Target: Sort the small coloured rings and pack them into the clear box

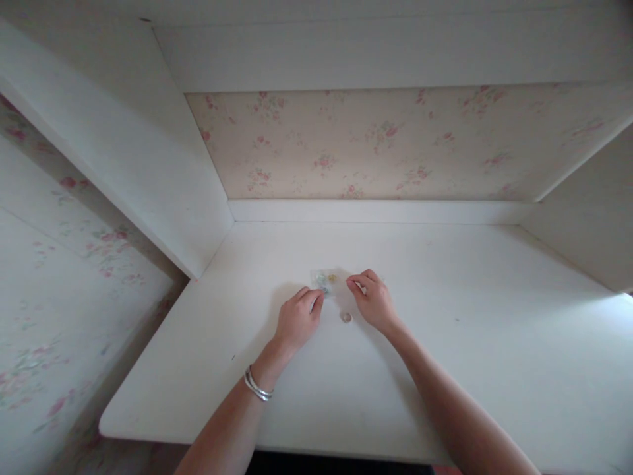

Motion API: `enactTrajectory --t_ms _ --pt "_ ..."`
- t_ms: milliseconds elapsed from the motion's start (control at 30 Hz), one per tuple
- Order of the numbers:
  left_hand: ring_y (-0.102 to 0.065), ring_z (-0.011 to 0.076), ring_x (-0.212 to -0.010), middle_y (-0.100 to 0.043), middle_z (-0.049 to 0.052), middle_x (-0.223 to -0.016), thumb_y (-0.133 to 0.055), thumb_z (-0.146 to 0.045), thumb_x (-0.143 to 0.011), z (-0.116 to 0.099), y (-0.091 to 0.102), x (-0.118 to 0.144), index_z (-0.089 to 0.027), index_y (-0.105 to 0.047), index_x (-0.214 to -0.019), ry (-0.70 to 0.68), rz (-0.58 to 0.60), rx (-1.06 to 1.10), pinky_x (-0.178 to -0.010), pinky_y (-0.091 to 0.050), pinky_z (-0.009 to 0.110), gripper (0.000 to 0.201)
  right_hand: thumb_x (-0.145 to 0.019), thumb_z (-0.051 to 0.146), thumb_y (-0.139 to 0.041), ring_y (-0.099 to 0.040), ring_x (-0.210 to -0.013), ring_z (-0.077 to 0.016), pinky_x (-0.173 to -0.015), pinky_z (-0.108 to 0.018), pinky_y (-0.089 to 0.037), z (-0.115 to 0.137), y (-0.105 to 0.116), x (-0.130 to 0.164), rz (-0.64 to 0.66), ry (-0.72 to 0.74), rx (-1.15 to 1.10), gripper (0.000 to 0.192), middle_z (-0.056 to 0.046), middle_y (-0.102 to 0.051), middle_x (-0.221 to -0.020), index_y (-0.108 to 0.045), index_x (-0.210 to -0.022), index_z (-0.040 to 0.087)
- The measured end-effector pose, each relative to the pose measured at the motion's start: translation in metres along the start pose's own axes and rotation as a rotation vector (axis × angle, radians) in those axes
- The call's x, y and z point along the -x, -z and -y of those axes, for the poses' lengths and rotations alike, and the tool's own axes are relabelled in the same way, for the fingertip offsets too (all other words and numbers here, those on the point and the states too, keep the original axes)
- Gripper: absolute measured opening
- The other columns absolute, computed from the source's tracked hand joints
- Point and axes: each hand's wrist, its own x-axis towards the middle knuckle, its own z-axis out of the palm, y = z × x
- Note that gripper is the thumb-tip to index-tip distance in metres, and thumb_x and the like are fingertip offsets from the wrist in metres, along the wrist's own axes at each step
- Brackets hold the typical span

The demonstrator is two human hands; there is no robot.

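A small clear plastic bag [321, 276] lies on the white desk, with small greenish and yellow bits showing in it. My left hand [298, 316] pinches its lower edge between thumb and forefinger; a silver bangle circles that wrist. To the right of the bag, my right hand [374, 302] has its thumb and forefinger pressed together close to the bag's right side. What those fingertips hold, if anything, is too small to make out. Between the two hands, a little nearer to me, a small ring-shaped silvery thing [347, 317] rests on the desk, touched by neither hand.
The white desk [316, 389] has a raised back ledge [376, 211] and white side panels left [163, 165] and right [593, 204]. A white shelf [346, 56] hangs above. Floral wallpaper [356, 145] covers the wall behind. Tiny dark marks dot the desktop.
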Motion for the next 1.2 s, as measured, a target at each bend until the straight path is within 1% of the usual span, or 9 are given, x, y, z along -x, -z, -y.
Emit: enactTrajectory --t_ms 133,267,367,533,833,967,1033,1100,1200 --pt "-0.061 0.0129 -0.081 -0.064 0.002 -0.091 -0.039 -0.031 -0.093 -0.013 -0.006 0.005 -0.025 -0.065 -0.098 -0.093 0.134 0.009 -0.075 -0.047 0.023 0.027 -0.087 0.034 -0.049 -0.054 -0.072 -0.015 -0.063 -0.028 -0.042 -0.013 0.011 0.017 0.01 -0.099 -0.077 0.023 -0.004 -0.058 -0.081 -0.068 -0.086 0.021" --pt "-0.061 0.0127 -0.076 -0.063 0.001 -0.085 -0.04 -0.035 -0.093 -0.023 -0.013 0.009 -0.028 -0.066 -0.099 -0.16 0.237 -0.035 -0.071 -0.047 0.023 0.028 -0.087 0.035 -0.049 -0.055 -0.071 -0.0152 -0.063 -0.028 -0.043 -0.013 0.013 0.025 0.014 -0.129 -0.091 0.023 -0.003 -0.059 -0.081 -0.069 -0.085 0.022" --pt "-0.061 0.0128 -0.077 -0.062 0.002 -0.085 -0.04 -0.035 -0.093 -0.026 -0.017 0.01 -0.028 -0.066 -0.101 -0.194 0.281 -0.08 -0.07 -0.047 0.023 0.029 -0.087 0.035 -0.049 -0.055 -0.07 -0.0148 -0.063 -0.028 -0.043 -0.011 0.01 0.025 0.033 -0.105 -0.095 0.024 -0.003 -0.059 -0.081 -0.069 -0.087 0.023" --pt "-0.061 0.0133 -0.076 -0.061 0.001 -0.086 -0.037 -0.036 -0.093 -0.025 -0.02 0.009 -0.029 -0.064 -0.105 -0.226 0.3 -0.132 -0.066 -0.047 0.023 0.03 -0.088 0.033 -0.048 -0.055 -0.071 -0.0143 -0.063 -0.026 -0.043 -0.01 0.008 0.027 0.078 -0.078 -0.094 0.023 -0.003 -0.058 -0.081 -0.068 -0.085 0.023" --pt "-0.06 0.0127 -0.076 -0.061 0.002 -0.085 -0.035 -0.032 -0.095 -0.025 -0.024 0.01 -0.029 -0.065 -0.102 -0.213 0.276 -0.122 -0.066 -0.046 0.023 0.031 -0.088 0.031 -0.049 -0.055 -0.073 -0.0143 -0.066 -0.027 -0.043 -0.014 0.006 0.027 0.079 -0.064 -0.079 0.021 -0.003 -0.058 -0.082 -0.068 -0.088 0.023" --pt "-0.059 0.0114 -0.075 -0.061 0.001 -0.085 -0.037 -0.032 -0.094 -0.024 -0.023 0.005 -0.025 -0.066 -0.095 -0.16 0.192 -0.043 -0.069 -0.045 0.021 0.029 -0.087 0.031 -0.05 -0.054 -0.07 -0.0132 -0.064 -0.026 -0.042 -0.013 0.01 0.026 0.075 -0.065 -0.095 0.021 -0.002 -0.058 -0.081 -0.069 -0.086 0.022" --pt "-0.059 0.0112 -0.077 -0.061 0.002 -0.085 -0.039 -0.03 -0.094 -0.023 -0.023 -0.001 -0.023 -0.065 -0.094 -0.123 0.12 -0.012 -0.072 -0.045 0.021 0.027 -0.086 0.031 -0.051 -0.054 -0.067 -0.0118 -0.063 -0.025 -0.042 -0.012 0.015 0.025 0.114 -0.052 -0.126 0.02 -0.002 -0.058 -0.08 -0.069 -0.085 0.022" --pt "-0.058 0.0116 -0.081 -0.061 0.002 -0.087 -0.04 -0.029 -0.094 -0.022 -0.024 -0.009 -0.022 -0.064 -0.095 -0.089 0.063 -0.013 -0.074 -0.044 0.021 0.025 -0.086 0.031 -0.053 -0.053 -0.065 -0.0106 -0.061 -0.024 -0.041 -0.01 0.019 0.025 0.19 -0.016 -0.174 0.019 -0.001 -0.057 -0.079 -0.069 -0.084 0.023" --pt "-0.058 0.0118 -0.08 -0.061 0.002 -0.088 -0.04 -0.03 -0.094 -0.021 -0.026 -0.02 -0.022 -0.064 -0.095 -0.038 0.036 -0.094 -0.073 -0.043 0.021 0.025 -0.084 0.031 -0.056 -0.052 -0.064 -0.0102 -0.06 -0.023 -0.04 -0.008 0.026 0.024 0.322 0.07 -0.222 0.016 -0.001 -0.057 -0.077 -0.07 -0.082 0.023"
